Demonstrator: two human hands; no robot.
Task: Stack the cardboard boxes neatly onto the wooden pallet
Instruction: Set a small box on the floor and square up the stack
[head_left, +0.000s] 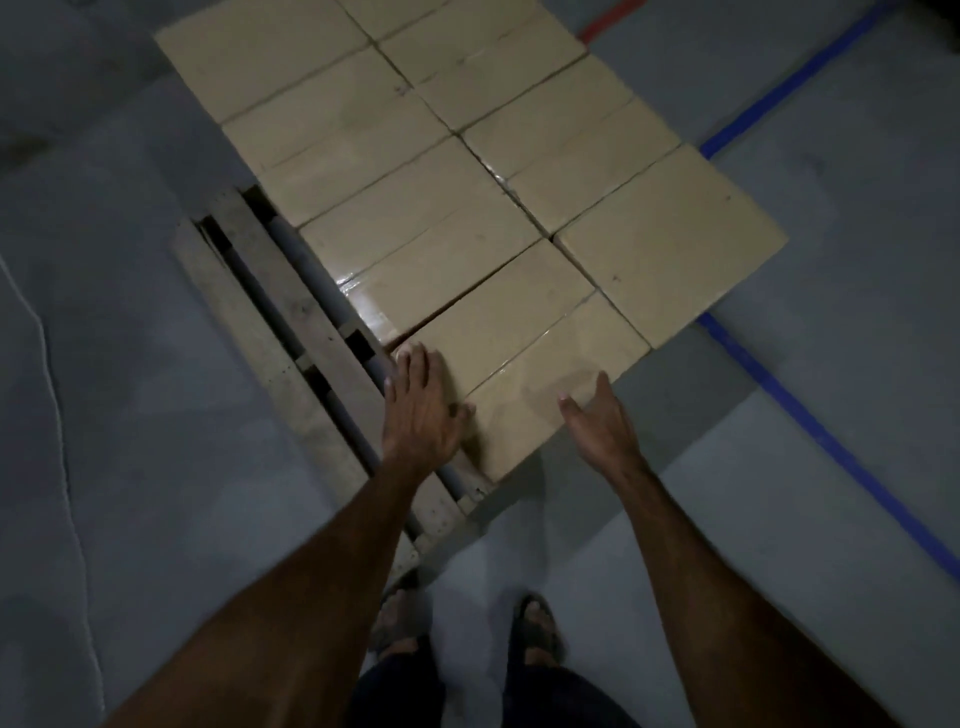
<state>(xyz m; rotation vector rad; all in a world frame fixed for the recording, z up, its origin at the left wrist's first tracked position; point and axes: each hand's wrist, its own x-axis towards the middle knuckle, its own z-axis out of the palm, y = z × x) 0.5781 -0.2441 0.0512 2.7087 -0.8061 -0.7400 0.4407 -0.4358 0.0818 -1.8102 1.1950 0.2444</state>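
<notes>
Several tan cardboard boxes lie in two rows on a wooden pallet (244, 317), whose bare slats show at the left. The nearest box (524, 343) sits at the front of the left row, slightly skewed, with a narrow gap to the box behind it. My left hand (421, 405) rests flat on that box's near left corner, fingers straight. My right hand (602, 423) hovers at the box's near edge, fingers relaxed and spread, holding nothing. Another box (670, 244) lies to its right.
Grey concrete floor surrounds the pallet. A blue floor line (831, 447) runs along the right side, and a red line (605, 21) shows at the top. My sandalled feet (535, 629) stand just in front of the pallet's near corner.
</notes>
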